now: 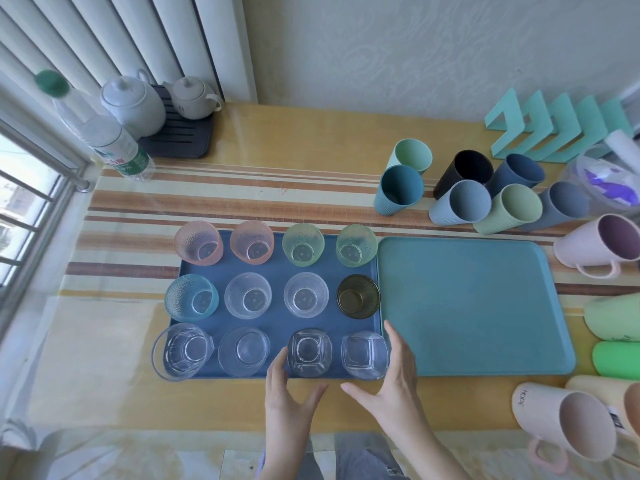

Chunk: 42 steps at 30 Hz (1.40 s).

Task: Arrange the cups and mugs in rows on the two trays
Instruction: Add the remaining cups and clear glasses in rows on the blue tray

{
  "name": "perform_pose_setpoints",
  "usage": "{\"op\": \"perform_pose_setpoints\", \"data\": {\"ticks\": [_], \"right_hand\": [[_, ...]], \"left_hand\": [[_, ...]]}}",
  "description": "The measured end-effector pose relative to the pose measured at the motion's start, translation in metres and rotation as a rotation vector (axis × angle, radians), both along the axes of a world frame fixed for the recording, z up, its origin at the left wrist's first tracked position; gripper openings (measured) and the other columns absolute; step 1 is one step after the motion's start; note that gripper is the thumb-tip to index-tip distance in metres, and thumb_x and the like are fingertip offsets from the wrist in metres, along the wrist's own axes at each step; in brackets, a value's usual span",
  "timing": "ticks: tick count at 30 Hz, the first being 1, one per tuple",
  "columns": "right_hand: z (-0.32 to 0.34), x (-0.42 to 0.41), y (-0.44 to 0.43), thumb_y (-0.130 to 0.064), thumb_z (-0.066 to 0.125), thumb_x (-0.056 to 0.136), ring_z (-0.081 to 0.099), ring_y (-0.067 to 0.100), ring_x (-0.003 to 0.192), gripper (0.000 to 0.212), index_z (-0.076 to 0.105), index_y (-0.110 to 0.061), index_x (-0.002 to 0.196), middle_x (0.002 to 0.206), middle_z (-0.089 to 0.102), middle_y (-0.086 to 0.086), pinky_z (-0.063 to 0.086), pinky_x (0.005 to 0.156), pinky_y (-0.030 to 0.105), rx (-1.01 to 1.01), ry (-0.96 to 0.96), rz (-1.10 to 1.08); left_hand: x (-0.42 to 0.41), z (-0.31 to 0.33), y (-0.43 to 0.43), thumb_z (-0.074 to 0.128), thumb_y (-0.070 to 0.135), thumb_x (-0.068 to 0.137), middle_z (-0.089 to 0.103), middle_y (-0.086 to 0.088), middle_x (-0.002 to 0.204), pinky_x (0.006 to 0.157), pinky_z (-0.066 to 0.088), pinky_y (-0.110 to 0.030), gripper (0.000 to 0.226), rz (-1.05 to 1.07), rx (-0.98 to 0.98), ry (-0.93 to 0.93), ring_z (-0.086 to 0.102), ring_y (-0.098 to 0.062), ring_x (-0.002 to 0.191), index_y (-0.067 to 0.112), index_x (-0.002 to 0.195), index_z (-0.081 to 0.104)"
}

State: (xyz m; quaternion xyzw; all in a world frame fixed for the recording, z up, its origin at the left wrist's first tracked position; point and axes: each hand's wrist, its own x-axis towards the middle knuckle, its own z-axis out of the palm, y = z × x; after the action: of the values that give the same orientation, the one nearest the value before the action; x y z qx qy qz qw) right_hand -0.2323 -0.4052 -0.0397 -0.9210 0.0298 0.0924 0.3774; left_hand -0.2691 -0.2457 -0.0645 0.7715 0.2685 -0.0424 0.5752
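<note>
— What's on the far left?

— The dark blue tray, with twelve glasses upright in three rows of four (tinted ones at the back, clear ones in front).

— And the hands?

— Both are at the tray's near edge. The left hand has its fingers straight and loosely spread, with the tips just beside the left wall of a square-based glass, third in the front row. I can't tell if they touch it. The thumb points right, under that glass.

— The other one?

— The second square glass stands at the row's right end. The right hand flanks it, fingers straight and close together along its right side, thumb reaching left below it. Neither hand grips anything.

— Further right?

— The teal tray lies edge to edge with the blue one. Behind it, ribbed cups are tipped on their sides, and mugs lie along the right.
</note>
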Motion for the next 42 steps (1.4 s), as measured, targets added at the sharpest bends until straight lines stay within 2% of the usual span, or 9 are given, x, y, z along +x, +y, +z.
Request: {"op": "perform_pose_setpoints", "data": {"ticks": [4, 8, 11, 13, 24, 29, 35, 39, 42], "right_hand": [[0.014, -0.004, 0.015, -0.060, 0.066, 0.063, 0.032, 0.014, 0.126, 0.091, 0.034, -0.018, 0.137, 0.136, 0.040, -0.006, 0.020, 0.105, 0.028, -0.150, -0.178, 0.074], [0.014, -0.003, 0.043, -0.065, 0.061, 0.061, 0.029, 0.015, 0.128, 0.089, 0.039, -0.019, 0.134, 0.131, 0.045, -0.008, 0.012, 0.107, 0.027, -0.208, -0.162, 0.156], [0.006, 0.001, 0.058, -0.064, 0.067, 0.058, 0.032, 0.019, 0.125, 0.091, 0.040, -0.018, 0.131, 0.124, 0.054, -0.005, 0.017, 0.104, 0.035, -0.302, -0.135, 0.222], [0.002, 0.003, 0.064, -0.058, 0.075, 0.054, 0.035, 0.020, 0.122, 0.093, 0.041, -0.017, 0.130, 0.119, 0.058, -0.005, 0.020, 0.103, 0.037, -0.355, -0.135, 0.241], [-0.005, 0.010, 0.069, -0.052, 0.080, 0.051, 0.037, 0.018, 0.118, 0.081, 0.048, -0.022, 0.119, 0.106, 0.060, -0.010, 0.020, 0.104, 0.042, -0.392, -0.168, 0.193], [-0.006, 0.010, 0.070, -0.054, 0.078, 0.051, 0.037, 0.017, 0.119, 0.081, 0.046, -0.023, 0.120, 0.106, 0.059, -0.010, 0.017, 0.106, 0.042, -0.372, -0.148, 0.208], [-0.002, 0.007, 0.066, -0.060, 0.072, 0.056, 0.033, 0.017, 0.123, 0.091, 0.039, -0.020, 0.131, 0.119, 0.056, -0.005, 0.015, 0.106, 0.040, -0.327, -0.068, 0.233], [0.017, 0.003, 0.049, -0.066, 0.060, 0.063, 0.027, 0.011, 0.128, 0.091, 0.033, -0.022, 0.139, 0.136, 0.040, -0.010, 0.012, 0.106, 0.027, -0.185, -0.099, 0.189], [0.034, 0.006, 0.020, -0.057, 0.063, 0.069, 0.031, 0.008, 0.127, 0.076, 0.038, -0.026, 0.134, 0.136, 0.038, -0.016, 0.014, 0.107, 0.020, -0.106, -0.199, 0.118]], "left_hand": [[-0.031, 0.009, 0.011, 0.072, 0.044, 0.054, 0.056, 0.029, 0.114, 0.089, 0.042, -0.004, 0.062, 0.136, -0.013, -0.034, 0.052, 0.008, 0.108, 0.058, 0.109, 0.048], [-0.034, 0.002, 0.040, 0.084, -0.001, 0.058, 0.058, -0.003, 0.115, 0.084, 0.043, -0.003, 0.077, 0.332, 0.009, -0.012, 0.054, 0.012, 0.103, 0.044, 0.108, 0.047], [-0.021, 0.001, 0.053, 0.077, -0.009, 0.064, 0.046, -0.012, 0.132, 0.097, 0.040, -0.019, 0.076, 0.359, -0.053, 0.022, 0.047, -0.016, 0.124, 0.013, 0.128, 0.041], [-0.012, 0.001, 0.054, 0.077, -0.003, 0.067, 0.042, -0.011, 0.139, 0.104, 0.034, -0.030, 0.078, 0.355, -0.076, 0.032, 0.042, -0.021, 0.128, 0.005, 0.134, 0.037], [0.015, 0.000, 0.051, 0.079, 0.014, 0.070, 0.045, 0.003, 0.136, 0.102, 0.036, -0.028, 0.077, 0.410, -0.081, 0.055, 0.045, -0.007, 0.114, 0.018, 0.135, 0.039], [0.015, -0.004, 0.052, 0.079, 0.015, 0.069, 0.045, 0.008, 0.126, 0.102, 0.039, -0.032, 0.074, 0.400, -0.040, 0.052, 0.047, -0.011, 0.116, 0.019, 0.132, 0.041], [0.014, -0.008, 0.056, 0.081, 0.012, 0.066, 0.045, -0.001, 0.135, 0.105, 0.039, -0.036, 0.080, 0.360, -0.040, 0.038, 0.046, -0.017, 0.123, 0.014, 0.134, 0.039], [0.002, -0.009, 0.058, 0.080, -0.005, 0.062, 0.051, 0.010, 0.122, 0.094, 0.041, -0.007, 0.082, 0.358, -0.081, -0.017, 0.046, -0.012, 0.121, 0.011, 0.132, 0.041], [-0.022, -0.009, 0.058, 0.080, -0.016, 0.053, 0.052, -0.003, 0.119, 0.086, 0.038, 0.004, 0.082, 0.328, -0.044, -0.045, 0.052, 0.007, 0.111, 0.029, 0.114, 0.049]]}}
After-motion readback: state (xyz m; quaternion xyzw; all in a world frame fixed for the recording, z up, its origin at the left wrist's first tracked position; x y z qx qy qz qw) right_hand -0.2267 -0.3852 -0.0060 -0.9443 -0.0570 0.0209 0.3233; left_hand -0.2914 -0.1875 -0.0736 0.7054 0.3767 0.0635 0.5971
